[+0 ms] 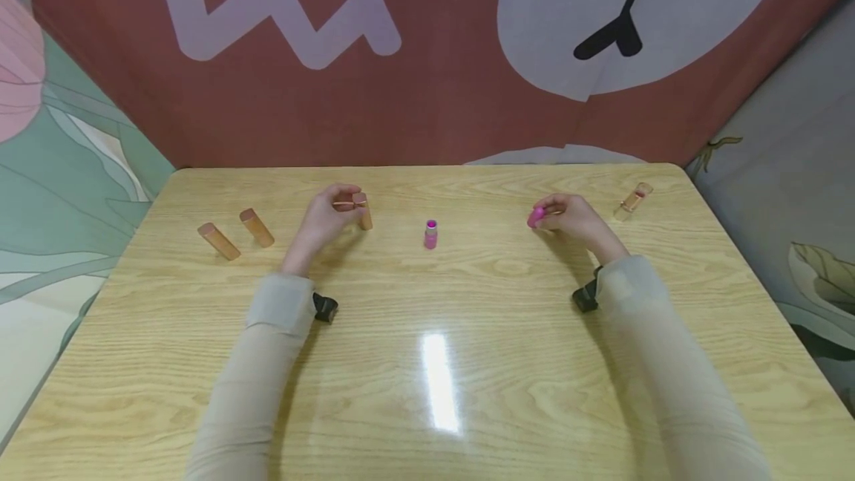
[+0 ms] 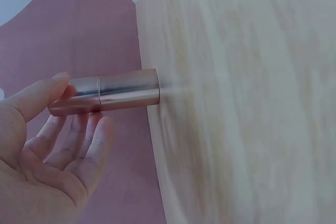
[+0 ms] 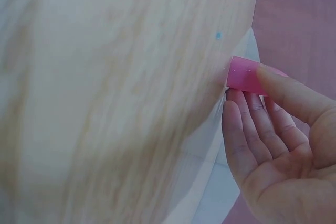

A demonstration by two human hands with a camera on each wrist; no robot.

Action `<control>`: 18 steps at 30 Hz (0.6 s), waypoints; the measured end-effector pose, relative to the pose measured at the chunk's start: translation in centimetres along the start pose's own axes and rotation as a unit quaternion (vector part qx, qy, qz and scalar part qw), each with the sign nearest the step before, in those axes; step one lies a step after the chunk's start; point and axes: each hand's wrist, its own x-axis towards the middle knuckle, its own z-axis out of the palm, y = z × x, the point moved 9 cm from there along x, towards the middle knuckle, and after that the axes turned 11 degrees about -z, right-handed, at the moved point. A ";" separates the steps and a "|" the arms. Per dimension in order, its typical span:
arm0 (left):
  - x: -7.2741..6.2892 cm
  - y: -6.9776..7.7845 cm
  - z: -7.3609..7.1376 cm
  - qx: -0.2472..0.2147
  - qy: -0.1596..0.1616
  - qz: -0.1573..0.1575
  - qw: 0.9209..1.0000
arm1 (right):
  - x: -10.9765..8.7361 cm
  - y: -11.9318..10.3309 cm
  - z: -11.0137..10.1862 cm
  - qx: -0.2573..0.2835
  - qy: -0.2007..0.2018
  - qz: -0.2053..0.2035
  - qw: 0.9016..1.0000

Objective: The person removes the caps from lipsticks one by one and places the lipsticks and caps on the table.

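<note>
Near the back of the table, my left hand [image 1: 326, 219] pinches the top of a rose-gold lipstick tube [image 1: 365, 215]. In the left wrist view, this upright tube [image 2: 128, 88] has a thin seam round its middle, and its lower end meets the tabletop. Farther right, my right hand [image 1: 573, 220] holds a small pink cap [image 1: 535, 218] between thumb and fingers. The pink cap [image 3: 244, 74] has its end right at the table surface in the right wrist view. Between the hands stands a pink lipstick base [image 1: 430, 236], its bright magenta top uncovered.
Two more rose-gold tubes [image 1: 219, 242] [image 1: 257, 228] stand on the left of the wooden table [image 1: 374, 362]. A clear-and-gold lipstick tube [image 1: 633, 201] is at the back right, beyond the right hand. A reddish-brown printed cloth [image 1: 434, 110] hangs behind the table's far edge.
</note>
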 end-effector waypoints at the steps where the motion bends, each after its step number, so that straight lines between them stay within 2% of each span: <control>1: 0.0 0.0 0.1 0.000 0.000 0.000 1.000 | 0.0 0.0 0.0 -0.001 0.000 0.000 1.000; 10: 0.2 -0.1 0.1 0.004 0.013 -0.001 1.000 | -0.1 0.0 -0.1 0.008 0.000 -0.003 1.000; 18: 0.0 0.1 0.0 -0.021 0.037 0.002 0.999 | -0.4 0.7 -0.5 0.024 0.006 0.002 1.000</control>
